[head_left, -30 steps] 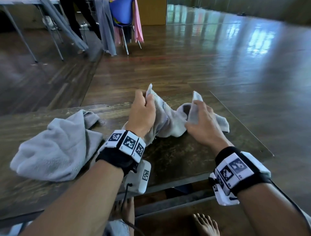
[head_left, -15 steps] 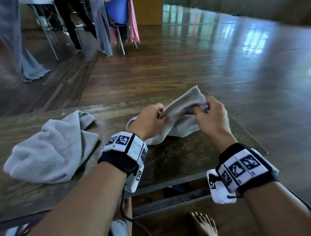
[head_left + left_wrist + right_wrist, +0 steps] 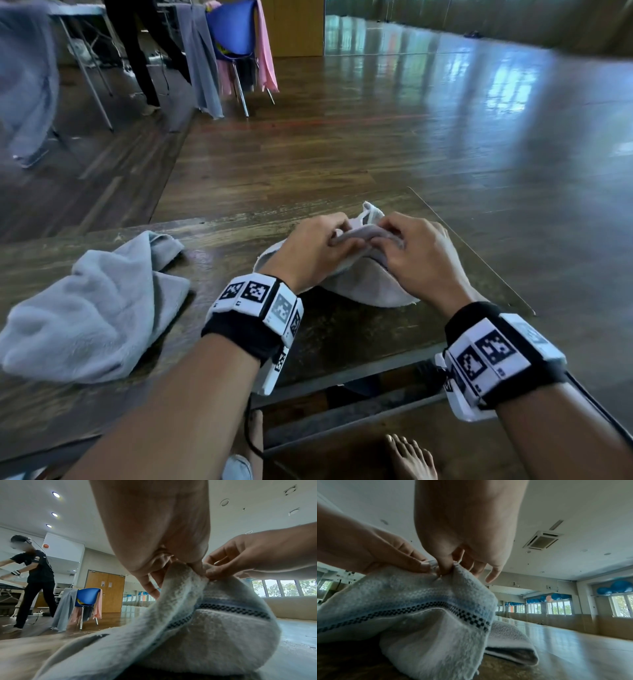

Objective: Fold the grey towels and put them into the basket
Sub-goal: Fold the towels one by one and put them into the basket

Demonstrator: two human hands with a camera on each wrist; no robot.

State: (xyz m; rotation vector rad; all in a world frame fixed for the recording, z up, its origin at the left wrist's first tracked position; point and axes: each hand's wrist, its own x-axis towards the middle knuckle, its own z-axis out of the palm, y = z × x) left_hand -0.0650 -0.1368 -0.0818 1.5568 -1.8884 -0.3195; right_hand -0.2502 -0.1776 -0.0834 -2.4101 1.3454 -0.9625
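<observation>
1. Clutter on the dark wooden worktop (image 3: 342, 329) is limited to a second grey towel (image 3: 92, 308), left crumpled near the left edge, well apart from both hands.
2. Beyond the far edge, on the wooden floor (image 3: 376, 144), a blue chair (image 3: 236, 31) draped with grey and pink cloths is seen, and a standing person (image 3: 34, 577) in dark clothes is shown in the left wrist view. Nothing is placed between the hands and the towel being worked.
3. A grey towel (image 3: 359, 284) is bunched near the right far corner of the worktop, its lower part resting on the surface and its top raised into a ridge. The ridge is run roughly left to right, along the far edge.
4. A blue band with a dark checked stripe (image 3: 436, 605) is woven across the towel; no brand or readable writing is seen on it.
5. The ridge is pinched by the left hand (image 3: 315, 246), its fingers (image 3: 150, 586) curled onto the cloth.
6. The same ridge is pinched by the right hand (image 3: 418, 253), just beside the left, thumb and fingers (image 3: 443, 566) closed on the fold.
7. Square black-and-white coded markers are carried on both wristbands (image 3: 257, 308); no words can be read there.
</observation>
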